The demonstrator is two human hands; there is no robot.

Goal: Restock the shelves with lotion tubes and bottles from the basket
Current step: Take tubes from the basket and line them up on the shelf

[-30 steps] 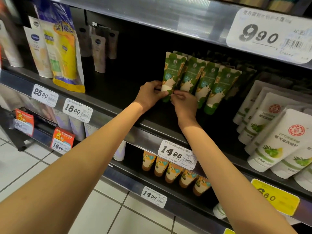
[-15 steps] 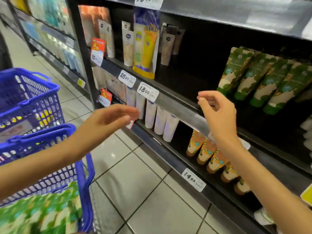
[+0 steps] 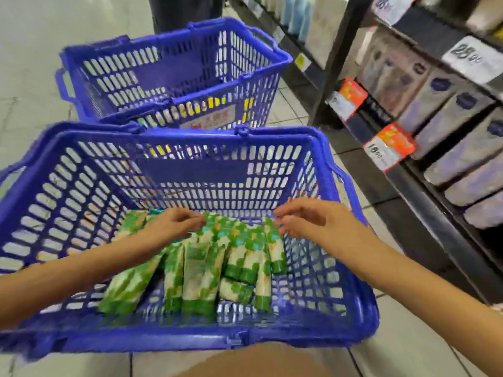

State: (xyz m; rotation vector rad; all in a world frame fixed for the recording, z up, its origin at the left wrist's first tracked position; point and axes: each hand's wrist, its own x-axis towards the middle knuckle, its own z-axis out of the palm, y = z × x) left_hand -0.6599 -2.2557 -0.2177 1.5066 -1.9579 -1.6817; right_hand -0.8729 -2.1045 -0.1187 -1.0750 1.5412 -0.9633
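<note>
A blue plastic basket (image 3: pixel 68 202) sits on the tiled floor beside the dark shelves (image 3: pixel 424 191), with a second blue basket (image 3: pixel 174 66) just behind it, and green-and-cream lotion tubes (image 3: pixel 201 270) lie heaped on its bottom. The left hand (image 3: pixel 174 223) reaches in with fingers curled loosely down onto the far ends of the tubes, though motion blur hides whether it grips one; the right hand (image 3: pixel 307 221) hovers half-open over the pile, holding nothing. Shelf price tags read 25.90 (image 3: pixel 471 57) and 18.50 (image 3: pixel 377 155); tube labels are too blurred to read.
</note>
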